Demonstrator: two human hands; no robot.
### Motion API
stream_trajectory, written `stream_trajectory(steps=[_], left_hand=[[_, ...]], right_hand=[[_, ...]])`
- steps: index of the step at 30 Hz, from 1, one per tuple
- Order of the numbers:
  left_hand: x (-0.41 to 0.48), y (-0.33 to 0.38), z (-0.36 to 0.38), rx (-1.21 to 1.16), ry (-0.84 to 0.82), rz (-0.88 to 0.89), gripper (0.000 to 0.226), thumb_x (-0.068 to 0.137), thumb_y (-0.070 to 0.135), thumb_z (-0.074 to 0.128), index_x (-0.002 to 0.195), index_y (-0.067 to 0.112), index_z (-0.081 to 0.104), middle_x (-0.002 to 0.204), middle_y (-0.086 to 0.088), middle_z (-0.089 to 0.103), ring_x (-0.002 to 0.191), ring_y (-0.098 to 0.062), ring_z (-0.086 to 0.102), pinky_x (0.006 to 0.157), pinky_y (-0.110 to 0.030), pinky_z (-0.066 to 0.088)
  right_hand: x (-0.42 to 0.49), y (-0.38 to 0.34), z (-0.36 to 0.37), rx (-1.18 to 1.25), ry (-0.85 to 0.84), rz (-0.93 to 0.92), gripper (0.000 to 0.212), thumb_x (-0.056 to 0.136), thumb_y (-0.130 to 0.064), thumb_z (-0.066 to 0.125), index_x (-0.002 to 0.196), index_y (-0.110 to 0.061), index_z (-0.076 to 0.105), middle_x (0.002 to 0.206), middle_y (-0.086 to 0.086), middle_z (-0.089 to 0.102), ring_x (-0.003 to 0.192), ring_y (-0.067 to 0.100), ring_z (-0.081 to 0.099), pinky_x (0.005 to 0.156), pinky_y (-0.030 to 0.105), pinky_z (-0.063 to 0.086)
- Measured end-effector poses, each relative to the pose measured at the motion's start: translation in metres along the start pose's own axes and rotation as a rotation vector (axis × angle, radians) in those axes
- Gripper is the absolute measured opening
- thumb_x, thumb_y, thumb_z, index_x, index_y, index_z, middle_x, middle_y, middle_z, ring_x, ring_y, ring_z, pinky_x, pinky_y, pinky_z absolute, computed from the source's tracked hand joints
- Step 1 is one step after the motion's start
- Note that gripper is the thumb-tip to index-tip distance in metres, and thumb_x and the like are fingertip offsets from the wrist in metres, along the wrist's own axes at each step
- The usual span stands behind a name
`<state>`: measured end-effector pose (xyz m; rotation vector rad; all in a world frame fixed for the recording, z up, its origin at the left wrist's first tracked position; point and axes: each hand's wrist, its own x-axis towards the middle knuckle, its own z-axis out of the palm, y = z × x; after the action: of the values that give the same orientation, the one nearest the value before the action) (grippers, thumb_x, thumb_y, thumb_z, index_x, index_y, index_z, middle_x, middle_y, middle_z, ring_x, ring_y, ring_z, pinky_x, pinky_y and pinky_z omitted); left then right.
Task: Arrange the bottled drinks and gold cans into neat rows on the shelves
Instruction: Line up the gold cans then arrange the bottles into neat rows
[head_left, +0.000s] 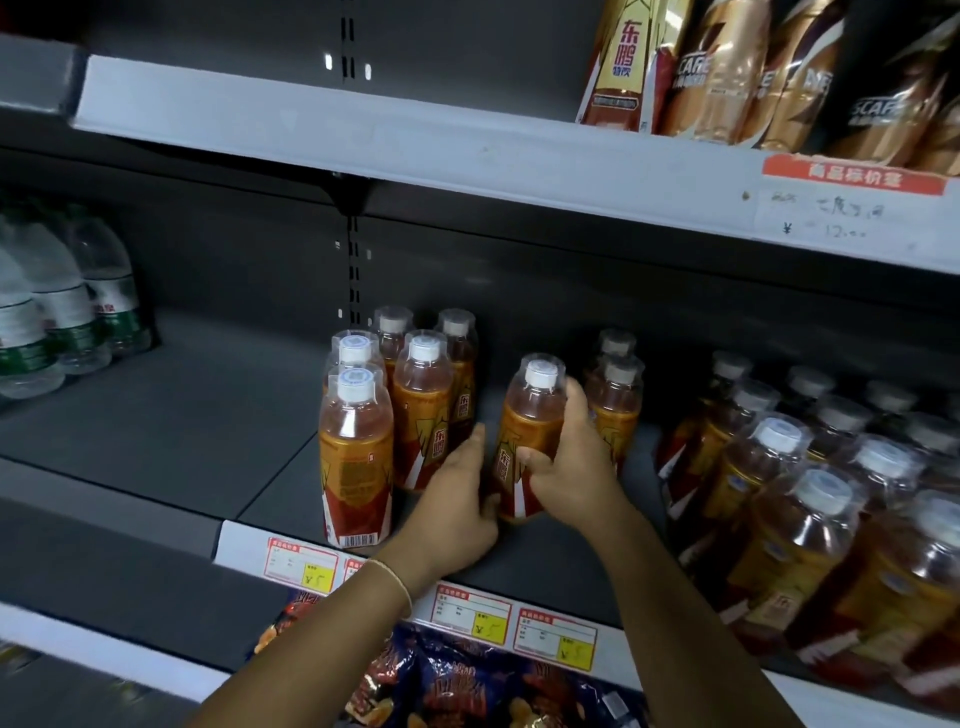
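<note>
An orange-labelled drink bottle with a white cap stands upright on the dark middle shelf. My right hand grips its right side, fingers curled round the body. My left hand holds its lower left side, thumb under the base edge. Left of it stands a group of several matching bottles in short rows. Two more bottles stand behind my right hand. A large block of the same bottles fills the shelf's right end.
Clear water bottles stand at the shelf's far left. The upper shelf carries gold and black coffee bottles at the right. Price tags line the shelf edge. Snack bags lie on the shelf below.
</note>
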<state>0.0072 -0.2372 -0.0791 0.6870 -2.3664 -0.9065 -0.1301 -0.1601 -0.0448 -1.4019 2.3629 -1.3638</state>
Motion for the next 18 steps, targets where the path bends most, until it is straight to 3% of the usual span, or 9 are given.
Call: stream_trajectory(steps=[3, 5, 8, 11, 14, 18], left_hand=[[0.005, 0.001, 0.004, -0.053, -0.11, -0.039, 0.095, 0.086, 0.012, 0.069, 0.156, 0.017, 0.005, 0.157, -0.001, 0.027, 0.145, -0.014, 0.024, 0.118, -0.031, 0.026], [0.008, 0.003, 0.007, -0.088, -0.167, -0.013, 0.091, 0.083, 0.013, 0.072, 0.154, 0.021, 0.016, 0.148, 0.004, 0.043, 0.137, -0.01, 0.038, 0.112, -0.027, 0.034], [0.011, 0.007, 0.013, -0.135, -0.182, 0.025, 0.075, 0.079, 0.013, 0.077, 0.142, 0.029, 0.04, 0.126, 0.012, 0.06, 0.119, -0.003, 0.054, 0.101, -0.018, 0.042], [0.012, 0.011, 0.022, -0.135, -0.169, 0.048, 0.072, 0.075, 0.016, 0.081, 0.137, 0.029, 0.046, 0.119, 0.015, 0.063, 0.111, 0.001, 0.058, 0.097, -0.016, 0.044], [0.014, 0.013, 0.033, -0.115, -0.126, 0.085, 0.072, 0.069, 0.019, 0.085, 0.131, 0.028, 0.051, 0.115, 0.014, 0.062, 0.106, 0.0, 0.058, 0.094, -0.015, 0.047], [0.013, 0.017, 0.05, 0.035, -0.016, 0.133, 0.063, 0.065, 0.031, 0.087, 0.121, 0.026, 0.058, 0.103, 0.009, 0.052, 0.091, -0.002, 0.045, 0.075, 0.005, 0.03]], right_hand=[[-0.013, 0.01, -0.016, 0.079, -0.094, -0.047, 0.096, 0.084, -0.011, 0.071, 0.148, -0.049, 0.011, 0.148, -0.011, 0.039, 0.138, 0.011, 0.038, 0.115, 0.047, 0.035], [-0.021, 0.016, -0.026, 0.147, -0.151, -0.063, 0.097, 0.085, -0.011, 0.069, 0.143, -0.061, 0.01, 0.147, -0.02, 0.039, 0.138, 0.006, 0.039, 0.114, 0.047, 0.036], [-0.03, 0.026, -0.039, 0.222, -0.188, -0.054, 0.101, 0.086, -0.009, 0.068, 0.129, -0.079, 0.009, 0.13, -0.043, 0.04, 0.128, -0.009, 0.043, 0.107, 0.029, 0.041], [-0.037, 0.035, -0.048, 0.305, -0.192, -0.025, 0.102, 0.087, -0.002, 0.065, 0.122, -0.083, 0.015, 0.12, -0.052, 0.046, 0.119, -0.022, 0.045, 0.086, 0.003, 0.043], [-0.048, 0.039, -0.048, 0.315, -0.122, 0.009, 0.091, 0.088, -0.005, 0.068, 0.126, -0.076, 0.025, 0.116, -0.05, 0.05, 0.116, -0.021, 0.048, 0.085, 0.002, 0.044], [-0.067, 0.054, -0.039, 0.32, 0.022, 0.063, 0.07, 0.089, -0.018, 0.072, 0.145, -0.04, 0.036, 0.125, -0.032, 0.055, 0.12, -0.012, 0.05, 0.104, 0.02, 0.043]])
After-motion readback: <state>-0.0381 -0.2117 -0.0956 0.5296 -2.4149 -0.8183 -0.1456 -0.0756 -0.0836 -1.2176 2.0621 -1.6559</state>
